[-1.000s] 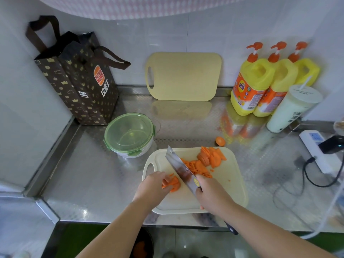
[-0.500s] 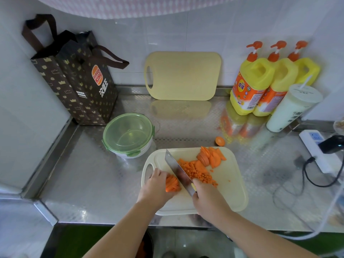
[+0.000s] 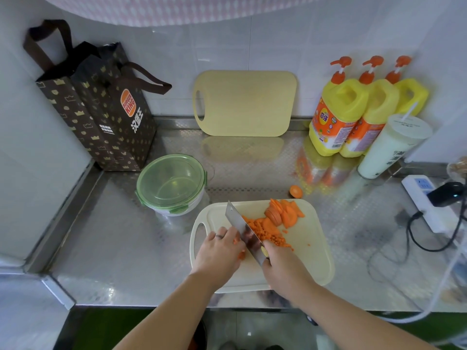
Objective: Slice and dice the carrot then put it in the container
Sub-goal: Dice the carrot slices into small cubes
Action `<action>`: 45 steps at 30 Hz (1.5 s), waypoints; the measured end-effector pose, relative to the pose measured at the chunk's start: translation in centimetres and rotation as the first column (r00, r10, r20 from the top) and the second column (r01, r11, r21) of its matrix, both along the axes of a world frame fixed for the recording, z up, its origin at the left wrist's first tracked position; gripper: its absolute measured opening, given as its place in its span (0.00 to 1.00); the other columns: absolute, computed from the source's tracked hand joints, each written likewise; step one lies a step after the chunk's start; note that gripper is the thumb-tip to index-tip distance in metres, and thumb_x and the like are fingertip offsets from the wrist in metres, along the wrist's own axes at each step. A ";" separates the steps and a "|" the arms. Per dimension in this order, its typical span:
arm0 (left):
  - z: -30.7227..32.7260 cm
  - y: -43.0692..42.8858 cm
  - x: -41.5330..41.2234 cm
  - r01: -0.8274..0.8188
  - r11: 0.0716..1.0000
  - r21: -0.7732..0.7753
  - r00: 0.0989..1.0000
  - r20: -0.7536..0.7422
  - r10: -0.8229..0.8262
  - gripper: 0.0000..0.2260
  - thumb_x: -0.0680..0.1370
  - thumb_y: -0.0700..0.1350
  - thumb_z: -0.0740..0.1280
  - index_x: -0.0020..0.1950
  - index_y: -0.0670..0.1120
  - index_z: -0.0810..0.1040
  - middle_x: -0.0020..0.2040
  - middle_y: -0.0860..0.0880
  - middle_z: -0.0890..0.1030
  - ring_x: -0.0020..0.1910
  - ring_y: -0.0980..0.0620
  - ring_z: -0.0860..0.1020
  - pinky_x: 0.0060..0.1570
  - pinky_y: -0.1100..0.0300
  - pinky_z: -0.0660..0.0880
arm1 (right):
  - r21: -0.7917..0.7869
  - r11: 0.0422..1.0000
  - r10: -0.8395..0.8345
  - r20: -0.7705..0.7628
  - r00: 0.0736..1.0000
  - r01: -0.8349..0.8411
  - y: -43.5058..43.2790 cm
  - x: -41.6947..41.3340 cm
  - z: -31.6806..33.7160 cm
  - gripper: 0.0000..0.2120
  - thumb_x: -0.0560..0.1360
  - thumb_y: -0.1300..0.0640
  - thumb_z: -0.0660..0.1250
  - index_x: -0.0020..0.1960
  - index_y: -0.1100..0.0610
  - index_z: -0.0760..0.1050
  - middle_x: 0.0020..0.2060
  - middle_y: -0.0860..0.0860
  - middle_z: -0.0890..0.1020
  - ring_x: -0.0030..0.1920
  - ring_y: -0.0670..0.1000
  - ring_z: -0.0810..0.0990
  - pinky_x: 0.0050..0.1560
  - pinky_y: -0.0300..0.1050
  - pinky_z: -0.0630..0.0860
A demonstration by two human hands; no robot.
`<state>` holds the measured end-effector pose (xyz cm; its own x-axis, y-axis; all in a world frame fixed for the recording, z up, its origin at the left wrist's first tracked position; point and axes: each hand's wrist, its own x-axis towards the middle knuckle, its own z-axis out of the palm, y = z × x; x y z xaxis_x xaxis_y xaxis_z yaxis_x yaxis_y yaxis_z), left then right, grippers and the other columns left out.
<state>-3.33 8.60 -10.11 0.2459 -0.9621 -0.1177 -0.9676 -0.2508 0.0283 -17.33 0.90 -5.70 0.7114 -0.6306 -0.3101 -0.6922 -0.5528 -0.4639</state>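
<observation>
On the cream cutting board (image 3: 310, 251) lie a heap of diced carrot (image 3: 267, 232) and a fan of carrot slices (image 3: 283, 213) behind it. My right hand (image 3: 283, 267) grips the handle of a cleaver (image 3: 242, 228), whose blade stands edge-down on the board. Left of the blade, my left hand (image 3: 218, 251) holds down a small bunch of carrot pieces (image 3: 240, 248), mostly hidden under its fingers. The round container with a green lid (image 3: 171, 183) sits closed on the counter, left of and behind the board.
A carrot end (image 3: 296, 191) lies on the steel counter behind the board. A second cutting board (image 3: 243, 102) leans on the wall. A brown paper bag (image 3: 101, 109) stands far left; yellow detergent bottles (image 3: 353, 112), a white cup (image 3: 394, 145) and a power strip (image 3: 429, 200) are on the right.
The cleaver has stepped left across the carrot held by my left hand, and that hand slid left with it. The diced heap right of the blade has grown.
</observation>
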 end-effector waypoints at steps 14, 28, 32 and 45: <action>0.0 1.0 1.0 -0.532 0.847 0.020 0.718 -0.519 0.463 0.13 0.75 0.54 0.66 0.58 0.53 0.78 0.54 0.54 0.69 0.53 0.53 0.74 0.51 0.56 0.75 | 0.054 0.999 -0.006 0.003 1.000 0.006 0.1 0.3 0.2 0.18 0.77 0.63 0.55 0.36 0.46 0.54 0.29 0.45 0.63 0.28 0.43 0.62 0.26 0.38 0.58; -0.4 0.7 0.4 -0.477 0.873 0.106 0.737 -0.492 0.463 0.26 0.73 0.53 0.72 0.67 0.48 0.69 0.62 0.50 0.67 0.55 0.51 0.75 0.55 0.59 0.74 | -0.056 0.998 0.020 0.044 0.999 -0.017 2.0 0.1 -0.8 0.07 0.79 0.60 0.55 0.55 0.55 0.69 0.31 0.43 0.65 0.29 0.41 0.65 0.27 0.35 0.60; -0.2 0.9 0.4 -0.489 0.866 0.109 0.736 -0.481 0.476 0.27 0.72 0.56 0.72 0.66 0.48 0.69 0.61 0.51 0.67 0.53 0.51 0.76 0.53 0.57 0.76 | -0.075 0.997 0.040 0.040 0.998 -0.037 1.8 -0.3 -1.1 0.09 0.80 0.60 0.54 0.57 0.54 0.69 0.31 0.43 0.68 0.29 0.41 0.69 0.29 0.33 0.64; 0.0 1.1 0.0 -0.511 0.849 0.134 0.721 -0.472 0.508 0.23 0.73 0.54 0.71 0.64 0.47 0.70 0.59 0.50 0.67 0.51 0.51 0.77 0.51 0.57 0.76 | -0.195 0.955 0.212 -0.071 0.975 -0.222 1.3 -0.4 -0.3 0.08 0.79 0.59 0.53 0.56 0.54 0.67 0.38 0.46 0.71 0.35 0.49 0.70 0.27 0.36 0.57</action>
<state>-3.28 9.68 -10.15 0.6134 -0.7094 -0.3472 -0.5564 -0.7002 0.4474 -17.70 2.17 -6.04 0.8252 -0.5156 -0.2308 -0.5643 -0.7705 -0.2966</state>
